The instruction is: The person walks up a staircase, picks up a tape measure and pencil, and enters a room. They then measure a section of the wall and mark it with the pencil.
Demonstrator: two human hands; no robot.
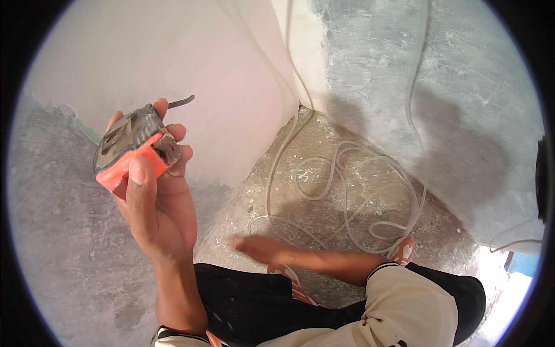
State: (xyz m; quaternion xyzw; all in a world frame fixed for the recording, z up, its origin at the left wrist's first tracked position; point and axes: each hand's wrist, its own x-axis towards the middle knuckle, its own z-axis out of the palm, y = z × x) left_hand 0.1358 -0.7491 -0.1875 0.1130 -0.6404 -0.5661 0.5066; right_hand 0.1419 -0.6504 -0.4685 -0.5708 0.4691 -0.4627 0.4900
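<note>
My left hand (141, 214) is raised at the left in front of the wall, its fingers wrapped round a worn orange and black tape measure (130, 141). The thumb presses on the orange edge. A metal clip or hook end shows on the side by the fingertips. From the far end a short dark strap (182, 102) sticks out. My right hand (254, 247) hangs low over the floor, above my shoes and dark trousers, pointing left. Motion blurs its fingers, and no object is visible in it.
Clear flexible tubing (341, 191) lies in loose loops on the dusty, speckled floor (243, 214), its two ends running up along the walls. A pinkish-white wall (191, 52) and a grey patchy wall (370, 63) meet in a corner. A dark round thing (542, 179) is at the right rim.
</note>
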